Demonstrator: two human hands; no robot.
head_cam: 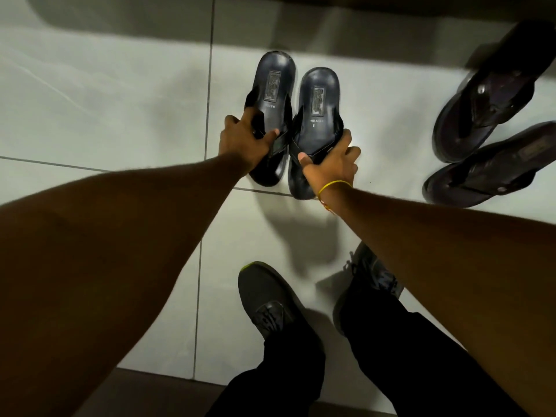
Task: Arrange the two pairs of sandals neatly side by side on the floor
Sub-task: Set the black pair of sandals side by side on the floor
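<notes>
Two dark blue sandals lie side by side on the white tiled floor, heels pointing away from me. My left hand (240, 142) grips the left blue sandal (275, 85) at its strap. My right hand (329, 164), with a yellow band at the wrist, grips the right blue sandal (320, 100) at its strap. The two nearly touch, the left one set a little farther away. A second, black pair rests at the right, both tilted: one black sandal (487, 100) at the back, the other black sandal (487, 173) nearer me.
My own feet in dark sneakers stand near the bottom, the left sneaker (264, 299) and the right sneaker (370, 278). A dark shadowed band (120, 13) runs along the top. The floor (105, 100) stretches to the left.
</notes>
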